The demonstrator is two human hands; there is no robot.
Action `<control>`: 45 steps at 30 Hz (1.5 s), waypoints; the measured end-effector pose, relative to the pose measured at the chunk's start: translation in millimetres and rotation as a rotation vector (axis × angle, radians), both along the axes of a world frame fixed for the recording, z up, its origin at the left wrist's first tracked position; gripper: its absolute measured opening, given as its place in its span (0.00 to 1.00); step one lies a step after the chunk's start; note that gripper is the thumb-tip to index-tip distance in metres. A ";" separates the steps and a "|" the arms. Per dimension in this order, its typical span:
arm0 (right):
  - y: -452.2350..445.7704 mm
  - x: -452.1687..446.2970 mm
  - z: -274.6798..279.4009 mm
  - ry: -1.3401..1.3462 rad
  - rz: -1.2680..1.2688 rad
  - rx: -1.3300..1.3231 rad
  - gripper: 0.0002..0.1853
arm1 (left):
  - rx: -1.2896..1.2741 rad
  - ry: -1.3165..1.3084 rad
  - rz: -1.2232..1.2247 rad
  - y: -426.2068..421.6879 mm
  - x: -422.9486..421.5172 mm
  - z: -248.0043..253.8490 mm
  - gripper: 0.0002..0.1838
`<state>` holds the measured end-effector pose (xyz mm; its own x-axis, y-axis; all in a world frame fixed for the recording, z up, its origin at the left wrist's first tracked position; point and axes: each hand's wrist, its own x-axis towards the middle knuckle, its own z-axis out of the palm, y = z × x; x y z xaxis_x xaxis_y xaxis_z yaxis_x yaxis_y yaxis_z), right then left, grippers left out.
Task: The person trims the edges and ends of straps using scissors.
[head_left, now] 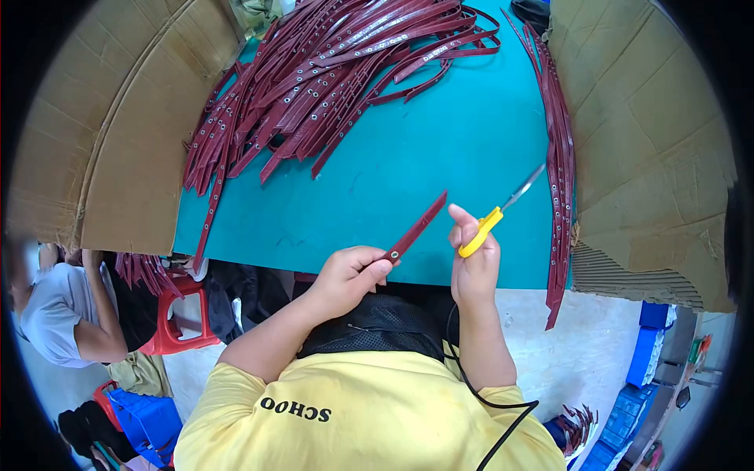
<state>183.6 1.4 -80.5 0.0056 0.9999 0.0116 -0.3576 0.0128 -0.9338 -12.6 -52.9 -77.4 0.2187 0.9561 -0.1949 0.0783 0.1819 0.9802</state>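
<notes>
My left hand [351, 276] pinches a dark red strap [418, 229] near a metal eyelet, and the strap's end points up and to the right. In my right hand [476, 263] is a pair of scissors with yellow handles [481, 233]. Their metal blades [524, 187] point up and right, away from the strap. A large heap of dark red straps with eyelets [338, 74] lies at the back of the green table [440, 133]. More such straps [559, 169] lie in a narrow bundle along the right side.
Cardboard walls stand at the left [133, 149] and right [660, 149] of the table. A person in a light shirt [59, 310] sits at the left, near a red stool [184, 318]. Blue bins [628, 416] stand at the lower right. A black cable [503, 432] hangs over my shirt.
</notes>
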 end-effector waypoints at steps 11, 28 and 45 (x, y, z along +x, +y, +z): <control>-2.0 -0.6 -2.3 -0.083 0.074 0.038 0.07 | -0.181 -0.212 -0.160 -0.5 -10.8 5.0 0.12; -6.9 33.1 12.8 -1.040 0.392 0.178 0.07 | 0.092 -0.245 0.117 21.7 -0.4 32.3 0.18; -27.2 49.3 29.1 -1.178 0.558 0.361 0.17 | 0.156 -0.204 0.128 20.9 -4.7 30.5 0.20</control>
<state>232.8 -25.8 -51.4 -0.5925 0.8055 -0.0120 0.6087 0.4379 -0.6616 -17.2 -32.0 -46.9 0.1138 0.9935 -0.0075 -0.1377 0.0232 0.9902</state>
